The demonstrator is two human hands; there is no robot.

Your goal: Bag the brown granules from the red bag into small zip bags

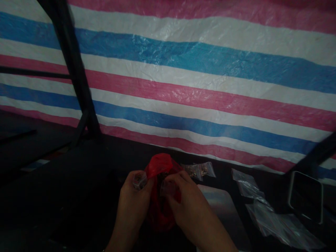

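A red plastic bag point(160, 220) stands with its mouth gaping between my two hands; its dark contents are too dim to make out. My left hand point(133, 199) is closed at the bag's left rim, and a small clear plastic piece point(140, 179), like a little bag or cup, sticks up between thumb and fingers. Reaching into the mouth from the right, my right hand point(187, 197) pinches a second small see-through plastic piece point(167, 188). Behind the right hand lie small clear zip bags point(194, 171) filled with small brass-coloured pieces.
A flat, pale, shiny panel point(223, 206) lies right of my right hand. Farther right are several flat clear zip bags point(280, 224) and a phone-like device point(306, 197) with a light rim. A striped plastic sheet point(196, 80) hangs behind, beside a dark post point(76, 77).
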